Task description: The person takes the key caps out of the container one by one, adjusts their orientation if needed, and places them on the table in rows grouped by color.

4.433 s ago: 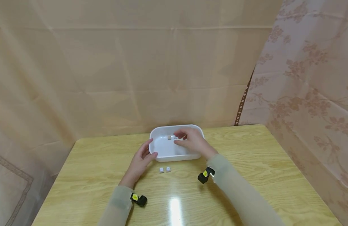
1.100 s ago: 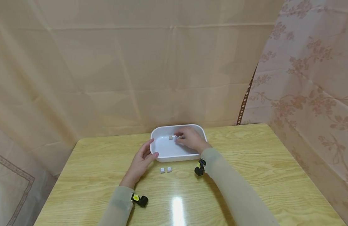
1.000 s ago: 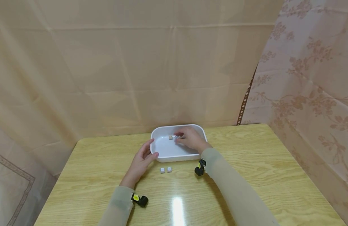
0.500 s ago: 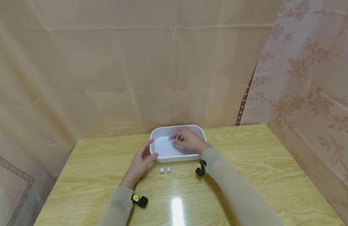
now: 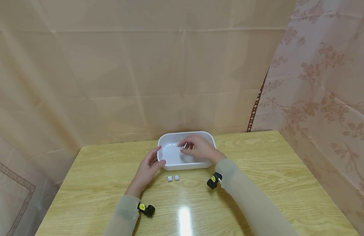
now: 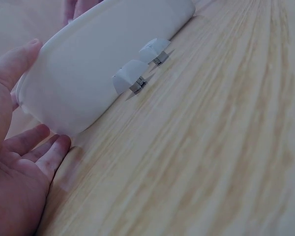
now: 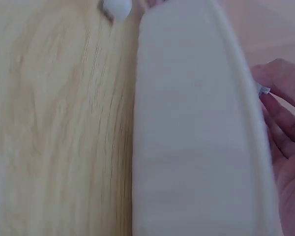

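Note:
A white plastic basin [image 5: 186, 166] stands at the table's far edge. My left hand [image 5: 147, 167] grips its left end, the thumb on the front corner of the rim and fingers along the side. My right hand [image 5: 199, 147] reaches inside the basin. Between its thumb and fingertips it pinches a small whitish-grey piece [image 7: 263, 90], mostly hidden by the fingers. Two small white caps lie on the table in front of the basin, a left cap [image 5: 170, 179] and a right cap [image 5: 177, 178]. Grey metal-like bases show under them in the left wrist view.
The wood-grain table [image 5: 111, 170] extends around the basin. A beige curtain [image 5: 140, 82] hangs right behind it, and a flowered curtain [image 5: 323, 98] is at the right. A light reflection falls on the table's front middle.
Inside the basin, my right hand moved slightly left to where a small tan block lay; that block no longer shows. The fingers now pinch a small whitish-grey piece. My left hand stays put.

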A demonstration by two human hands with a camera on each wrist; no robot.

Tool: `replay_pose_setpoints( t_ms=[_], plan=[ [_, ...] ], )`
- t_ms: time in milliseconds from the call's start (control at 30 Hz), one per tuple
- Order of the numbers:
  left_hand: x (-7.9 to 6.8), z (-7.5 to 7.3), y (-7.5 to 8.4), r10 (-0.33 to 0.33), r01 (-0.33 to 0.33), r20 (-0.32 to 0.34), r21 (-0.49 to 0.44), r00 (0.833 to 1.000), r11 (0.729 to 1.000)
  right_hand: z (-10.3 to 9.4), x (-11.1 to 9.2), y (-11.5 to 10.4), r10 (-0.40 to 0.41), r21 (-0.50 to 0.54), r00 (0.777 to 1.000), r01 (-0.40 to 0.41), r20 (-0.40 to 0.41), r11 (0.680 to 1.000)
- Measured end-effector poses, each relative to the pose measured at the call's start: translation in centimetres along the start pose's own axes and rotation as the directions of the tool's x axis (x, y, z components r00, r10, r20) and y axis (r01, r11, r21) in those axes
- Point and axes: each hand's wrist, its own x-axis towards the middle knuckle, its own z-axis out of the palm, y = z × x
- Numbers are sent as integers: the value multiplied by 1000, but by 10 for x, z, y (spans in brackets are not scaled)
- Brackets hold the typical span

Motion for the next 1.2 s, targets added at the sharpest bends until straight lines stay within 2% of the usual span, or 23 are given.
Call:
replay_pose_setpoints(
  t_ms=[200, 367, 700, 833, 933, 1100, 1200],
  plan=[
    [1, 0, -1, 3, -3, -4, 3, 1000, 1000, 4, -15, -22, -28, 159, 997, 39, -72, 987],
    [0, -1, -3, 9, -9, -8, -3, 1000, 1000, 11, -27, -33, -41, 220, 994, 62, -98, 974],
    [0, 0, -2, 7, -7, -3, 2, 1000, 1000, 22, -45, -37, -27, 304, 991, 67, -133, 950],
    [1, 1, -3, 22, -22, 0, -22, 1000, 1000, 25, -50, -37, -20, 343, 987, 74, -159, 936],
    [1, 1, -3, 35, -35, 6, -44, 999, 998, 26, -55, -38, 17, 373, 986, 46, -165, 927],
    [2, 1, -4, 52, -51, 5, -58, 999, 997, 28, -66, -41, 137, 385, 978, -67, -159, 921],
    [2, 1, -4, 48, -48, 3, -50, 999, 998, 29, -71, -42, 165, 384, 974, -94, -156, 918]
  ],
)
